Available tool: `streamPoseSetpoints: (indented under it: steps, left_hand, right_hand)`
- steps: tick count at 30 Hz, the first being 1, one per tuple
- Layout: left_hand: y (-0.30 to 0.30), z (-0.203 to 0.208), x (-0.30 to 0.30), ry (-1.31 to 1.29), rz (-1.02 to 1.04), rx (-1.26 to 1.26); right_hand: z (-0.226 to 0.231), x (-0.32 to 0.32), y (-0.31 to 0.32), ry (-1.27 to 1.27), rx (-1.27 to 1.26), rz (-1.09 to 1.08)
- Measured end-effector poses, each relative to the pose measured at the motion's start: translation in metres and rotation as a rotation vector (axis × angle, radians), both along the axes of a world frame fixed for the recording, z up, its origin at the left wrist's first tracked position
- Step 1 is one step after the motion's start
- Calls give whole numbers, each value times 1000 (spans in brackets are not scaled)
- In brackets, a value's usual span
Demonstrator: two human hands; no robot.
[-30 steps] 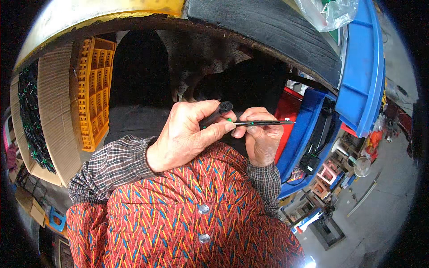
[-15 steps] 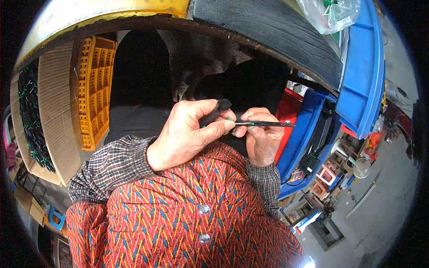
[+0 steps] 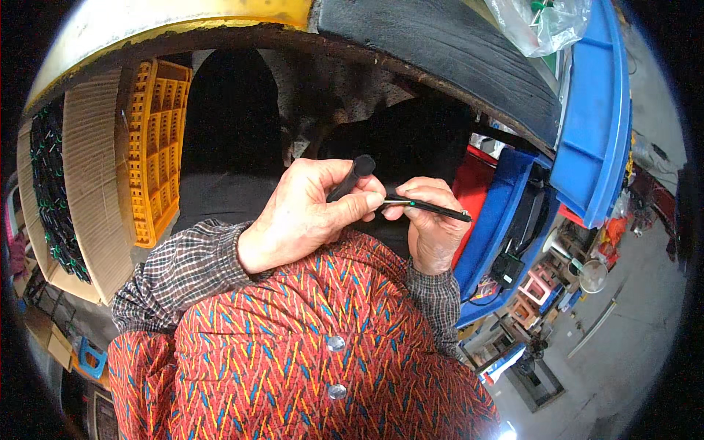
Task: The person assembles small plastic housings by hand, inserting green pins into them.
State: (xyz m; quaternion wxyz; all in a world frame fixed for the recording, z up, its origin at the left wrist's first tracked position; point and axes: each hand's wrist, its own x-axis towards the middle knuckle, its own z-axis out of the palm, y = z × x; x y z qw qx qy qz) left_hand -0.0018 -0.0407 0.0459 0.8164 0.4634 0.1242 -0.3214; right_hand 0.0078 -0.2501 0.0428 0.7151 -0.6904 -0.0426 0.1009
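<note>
A slim black piece [image 3: 444,210] is in front of my lap, pinched between the thumb and fingers of my right hand [image 3: 433,238], its far end sticking out past them and slanting down to the right. A small green bit shows on it close to my thumb. My left hand [image 3: 297,216] is closed around a black round-ended handle [image 3: 362,167], which pokes up out of my fist. A thin, pale metal length [image 3: 392,202] spans the narrow gap between my two hands; my grip hides whether it belongs to the handle. Checked cuffs cover my wrists, above my red zigzag-patterned garment [image 3: 293,323] with its two shiny buttons. Beyond my hands, the edge of the black-covered tabletop [image 3: 440,51] curves across, with a blue tray [image 3: 595,125] and a clear plastic bag [image 3: 539,33] at its right end. Below that, on my right, are a red panel [image 3: 469,183] and a blue bin [image 3: 497,202] holding black things. On my left, a yellow crate [image 3: 158,161] stands beside a cardboard box [image 3: 95,169] filled with black-and-green pieces [image 3: 57,198].
</note>
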Motion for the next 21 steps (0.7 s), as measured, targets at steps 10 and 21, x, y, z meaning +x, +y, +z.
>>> streamPoseSetpoints:
  steps: [10,21]
  left_hand:
    - [1,-2,4,6,-31,41]
    - [0,-13,4,-167,-2,121]
  right_hand:
    - [-1,2,-5,-169,-322,0]
    - [-5,0,-2,-169,-375,-13]
